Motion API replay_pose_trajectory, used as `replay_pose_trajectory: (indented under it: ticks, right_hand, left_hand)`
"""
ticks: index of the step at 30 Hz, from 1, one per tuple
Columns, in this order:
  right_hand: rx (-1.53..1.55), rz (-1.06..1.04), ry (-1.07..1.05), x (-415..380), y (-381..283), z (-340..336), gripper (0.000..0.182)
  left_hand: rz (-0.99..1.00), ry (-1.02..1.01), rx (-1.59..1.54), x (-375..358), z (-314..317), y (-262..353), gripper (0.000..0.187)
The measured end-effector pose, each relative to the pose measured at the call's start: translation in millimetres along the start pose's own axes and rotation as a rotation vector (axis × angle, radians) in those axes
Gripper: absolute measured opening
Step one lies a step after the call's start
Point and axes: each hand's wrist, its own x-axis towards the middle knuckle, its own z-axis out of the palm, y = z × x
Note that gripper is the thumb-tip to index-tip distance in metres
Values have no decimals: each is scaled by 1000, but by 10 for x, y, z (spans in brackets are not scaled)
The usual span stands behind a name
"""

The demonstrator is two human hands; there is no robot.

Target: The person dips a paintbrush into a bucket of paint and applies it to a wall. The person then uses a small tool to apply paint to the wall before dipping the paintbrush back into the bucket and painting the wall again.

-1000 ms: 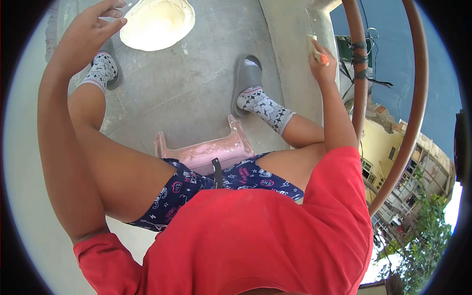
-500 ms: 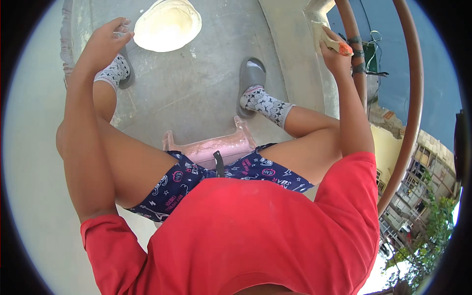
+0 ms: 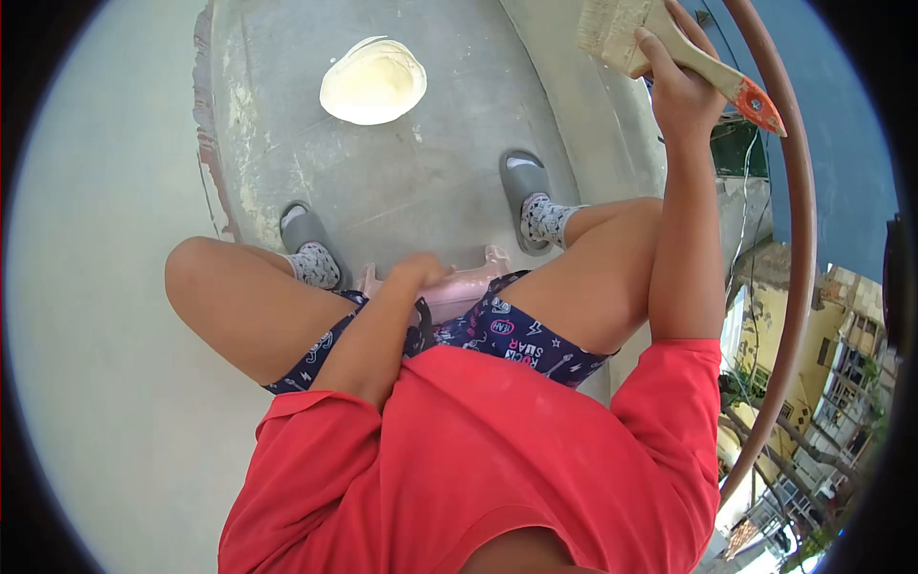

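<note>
My right hand (image 3: 687, 100) is closed around the handle of a wide paintbrush (image 3: 712, 65), raised at the upper right. Pale paint coats the brush's bristles, and its handle end is orange. Between my legs, my left hand (image 3: 421, 272) is curled on the edge of a pink plastic stool (image 3: 464, 285); its fingertips are partly hidden. A round container of cream-coloured paint (image 3: 373, 84) sits on the floor beyond my feet, apart from both hands.
A brown metal rail (image 3: 798, 220) curves along the right side, close to the brush handle. A low grey ledge (image 3: 583, 105) borders the grey floor (image 3: 421, 182). A pale wall (image 3: 105, 287) is at left. Grey sandals (image 3: 526, 187) are on my feet.
My left hand has come down from near the paint container to the stool. The brush is raised more fully into view. My feet have shifted, and the container appears farther off.
</note>
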Motion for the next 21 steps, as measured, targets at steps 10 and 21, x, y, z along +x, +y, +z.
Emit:
replay_pose_trajectory:
  ticks: [10, 21]
  right_hand:
    - [-256, 21, -88, 254, 193, 493, 42]
    - [-25, 131, -145, -408, 302, 343, 44]
  left_hand:
    - [-126, -165, -289, -265, 596, 140, 68]
    - [-67, -7, -208, -118, 1384, 203, 70]
